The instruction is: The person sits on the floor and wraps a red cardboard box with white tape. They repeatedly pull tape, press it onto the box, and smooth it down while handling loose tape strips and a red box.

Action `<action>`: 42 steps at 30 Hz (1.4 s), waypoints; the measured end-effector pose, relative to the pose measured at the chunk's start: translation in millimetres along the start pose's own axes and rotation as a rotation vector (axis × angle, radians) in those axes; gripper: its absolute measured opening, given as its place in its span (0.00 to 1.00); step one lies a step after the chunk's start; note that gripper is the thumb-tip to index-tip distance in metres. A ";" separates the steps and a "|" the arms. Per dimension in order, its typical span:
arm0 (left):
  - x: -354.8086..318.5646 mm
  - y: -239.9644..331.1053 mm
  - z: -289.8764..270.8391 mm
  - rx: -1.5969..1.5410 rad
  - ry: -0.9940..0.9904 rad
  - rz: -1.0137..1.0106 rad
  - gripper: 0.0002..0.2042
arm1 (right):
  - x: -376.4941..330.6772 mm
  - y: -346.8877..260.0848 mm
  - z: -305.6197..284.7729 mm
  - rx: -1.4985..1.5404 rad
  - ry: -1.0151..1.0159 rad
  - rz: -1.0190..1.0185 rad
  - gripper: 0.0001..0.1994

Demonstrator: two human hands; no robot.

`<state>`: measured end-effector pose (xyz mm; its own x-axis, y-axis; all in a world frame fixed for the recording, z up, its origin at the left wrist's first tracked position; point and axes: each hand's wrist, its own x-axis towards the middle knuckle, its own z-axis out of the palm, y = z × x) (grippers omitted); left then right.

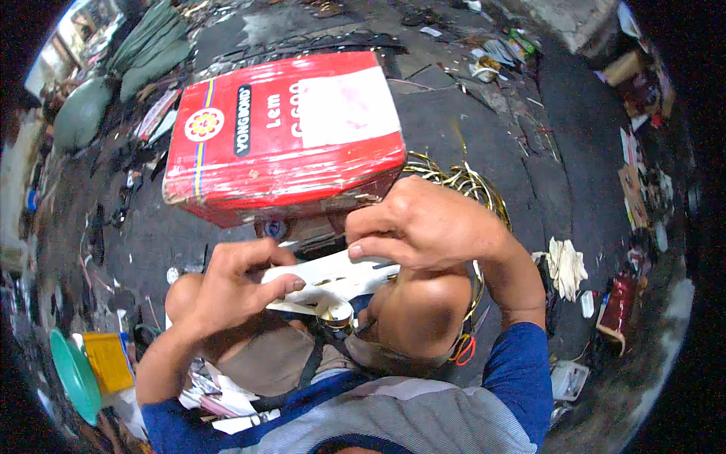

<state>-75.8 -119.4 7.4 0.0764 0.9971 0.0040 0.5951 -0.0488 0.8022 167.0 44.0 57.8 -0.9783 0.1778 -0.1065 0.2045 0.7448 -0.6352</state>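
Just above the lap, grasping a white piece (321, 274) with both hands: pinching its left end between the thumb and fingers of the left hand (227, 280), and gripping its right part at the far edge with the curled fingers of the right hand (416, 227). Holding it between bent knees (435, 306), slanting slightly up toward the right. Cannot make out the exact number of its layers. Having a small round white object (334, 311) with a gold-coloured rim just below it. Facing a large red carton (272, 163) with a white patch (352, 110), close beyond the hands. Flanked by a tangle of shiny gold strips (490, 198) beside the right forearm, and by red-orange loop handles (466, 348) on the dark floor (544, 189) near the right thigh. Bordered at lower left by a green basin (73, 374) beside a yellow packet (108, 361), with white scraps (219, 393) nearer the left elbow. Edged at right by a pale crumpled cloth (566, 269) and a dark red packet (620, 304). Wearing blue sleeves (520, 378).
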 end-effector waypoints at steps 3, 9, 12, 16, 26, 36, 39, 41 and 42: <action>-14.0 4.9 0.8 0.160 0.085 0.115 0.07 | 14.3 10.0 25.4 -0.263 0.475 -0.343 0.11; -5.3 -7.0 -31.9 -0.356 0.204 -0.154 0.06 | 23.6 4.0 -7.9 0.181 0.352 -0.066 0.18; 6.8 4.2 -33.3 -0.335 0.111 -0.016 0.05 | 45.0 13.6 4.7 0.163 0.386 -0.386 0.31; 19.9 9.7 -52.7 -0.354 0.189 0.050 0.06 | 72.2 5.6 10.3 0.587 -0.028 -0.022 0.15; 40.2 -67.8 -205.0 0.403 0.244 -0.242 0.06 | 65.1 82.1 -64.5 0.197 0.294 0.149 0.14; 202.8 -34.4 -1.0 0.058 0.312 0.420 0.19 | 73.2 81.9 -41.4 -0.293 0.640 0.254 0.12; 210.6 -31.8 17.2 -0.042 0.332 0.356 0.14 | 60.2 86.8 -38.7 -0.304 0.723 0.249 0.11; 207.1 -34.9 23.8 -0.065 0.370 0.342 0.12 | 53.1 95.9 -34.0 -0.317 0.743 0.180 0.11; 207.1 -36.1 26.5 -0.090 0.410 0.378 0.10 | 49.5 96.9 -32.5 -0.376 0.756 0.165 0.10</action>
<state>-60.3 87.3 -36.5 -0.0563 0.8533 0.5184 0.5150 -0.4200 0.7472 139.5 145.8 15.8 -0.6771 0.5840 0.4479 0.4703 0.8114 -0.3470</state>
